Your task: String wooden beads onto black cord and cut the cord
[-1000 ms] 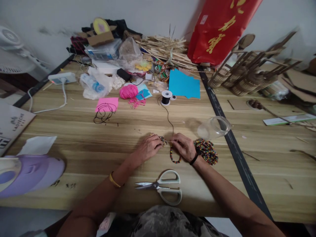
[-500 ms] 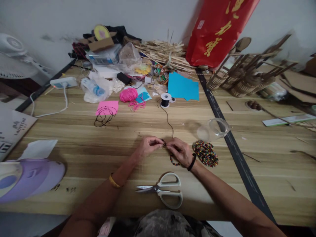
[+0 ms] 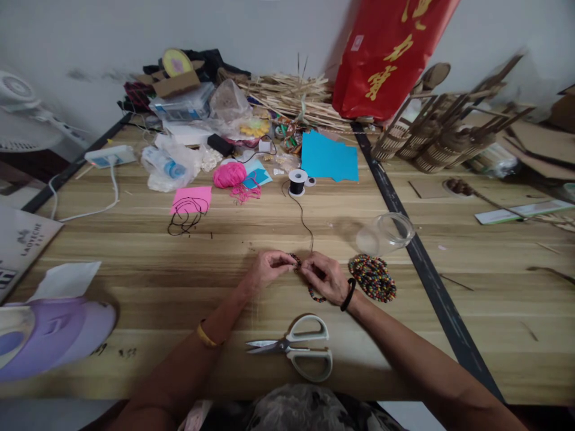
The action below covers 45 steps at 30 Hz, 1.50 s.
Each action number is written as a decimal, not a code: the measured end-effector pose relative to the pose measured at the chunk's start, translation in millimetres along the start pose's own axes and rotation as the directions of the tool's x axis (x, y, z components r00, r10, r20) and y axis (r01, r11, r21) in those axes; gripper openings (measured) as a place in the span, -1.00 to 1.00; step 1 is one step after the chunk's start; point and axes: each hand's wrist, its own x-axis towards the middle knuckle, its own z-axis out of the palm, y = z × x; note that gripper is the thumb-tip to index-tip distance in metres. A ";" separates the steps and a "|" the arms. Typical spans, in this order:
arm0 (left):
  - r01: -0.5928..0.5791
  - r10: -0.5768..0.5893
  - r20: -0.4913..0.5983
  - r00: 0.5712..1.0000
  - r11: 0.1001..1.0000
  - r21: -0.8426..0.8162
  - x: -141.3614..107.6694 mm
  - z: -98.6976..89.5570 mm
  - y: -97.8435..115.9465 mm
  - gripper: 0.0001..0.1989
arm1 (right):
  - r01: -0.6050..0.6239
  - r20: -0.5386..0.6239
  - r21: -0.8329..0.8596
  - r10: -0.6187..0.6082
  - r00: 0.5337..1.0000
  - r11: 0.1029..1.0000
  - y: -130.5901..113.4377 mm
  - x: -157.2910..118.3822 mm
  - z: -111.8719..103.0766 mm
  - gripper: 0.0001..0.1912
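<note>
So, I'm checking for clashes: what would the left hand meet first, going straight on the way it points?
Apart from the beads at its fingertips, the left hand would likely meet the right hand first; depth is unclear.

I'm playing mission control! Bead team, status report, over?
Left fingers pinching dark beads. Right fingers right beside them, grip unclear. Scissors lie aside, out of the way.
</note>
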 end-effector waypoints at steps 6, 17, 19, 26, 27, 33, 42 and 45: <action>-0.023 0.023 0.019 1.000 0.999 0.039 -1.7 -1.6 4.8 -0.91 | 0.021 0.023 -0.010 -0.021 1.000 1.000 -2.4 1.1 -1.0 -0.77; -0.041 0.039 0.030 0.999 0.997 0.060 -2.9 -0.1 9.2 -0.88 | 0.013 0.021 -0.022 -0.013 1.000 1.000 0.1 0.1 1.2 -0.77; -0.038 0.036 0.026 0.999 0.998 0.058 -3.2 -0.1 9.7 -0.88 | 0.013 0.023 -0.020 -0.013 1.000 1.000 0.1 0.1 1.2 -0.79; -0.013 0.013 0.017 1.000 1.000 0.021 -3.6 0.8 9.3 -0.90 | 0.017 0.013 -0.007 -0.017 1.000 1.000 -0.4 0.2 1.2 -0.83; -0.010 0.009 0.014 1.000 1.000 0.016 -3.6 1.0 9.0 -0.90 | 0.017 0.012 -0.007 -0.017 1.000 1.000 -0.5 0.3 1.2 -0.83; 0.002 -0.002 0.003 1.000 1.000 0.016 -2.1 1.6 5.3 -0.87 | 0.015 0.015 -0.015 -0.015 1.000 1.000 -1.3 0.7 0.7 -0.81; 0.030 -0.029 0.007 1.000 0.999 -0.043 -1.3 4.1 2.8 -0.86 | 0.029 0.009 -0.009 -0.029 1.000 1.000 0.3 0.9 2.1 -0.84; 0.043 -0.042 0.008 0.999 0.998 -0.056 -2.2 4.3 6.6 -0.88 | 0.027 0.004 -0.007 -0.027 1.000 1.000 0.9 0.3 2.4 -0.85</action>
